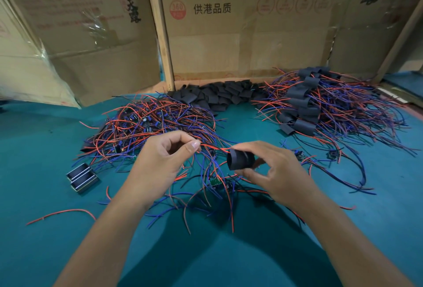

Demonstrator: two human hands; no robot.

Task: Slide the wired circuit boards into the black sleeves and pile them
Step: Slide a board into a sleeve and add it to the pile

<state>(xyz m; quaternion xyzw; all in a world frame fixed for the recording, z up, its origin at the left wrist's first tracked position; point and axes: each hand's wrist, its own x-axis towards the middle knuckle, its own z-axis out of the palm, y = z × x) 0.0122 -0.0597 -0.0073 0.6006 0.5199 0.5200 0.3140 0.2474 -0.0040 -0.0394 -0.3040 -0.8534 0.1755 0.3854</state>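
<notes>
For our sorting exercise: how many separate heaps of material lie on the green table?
3: bare wired boards at left, empty black sleeves at the back centre, sleeved boards at right. Stray boards near the hands are not heaped.

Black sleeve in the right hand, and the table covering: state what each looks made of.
Black sleeve: looks like thin matte plastic or rubbery tubing, perhaps heat-shrink; it holds a springy open loop in the right hand.
Table covering: seemingly a smooth teal mat, rubber or vinyl; even colour, faint sheen, no visible weave.
</notes>
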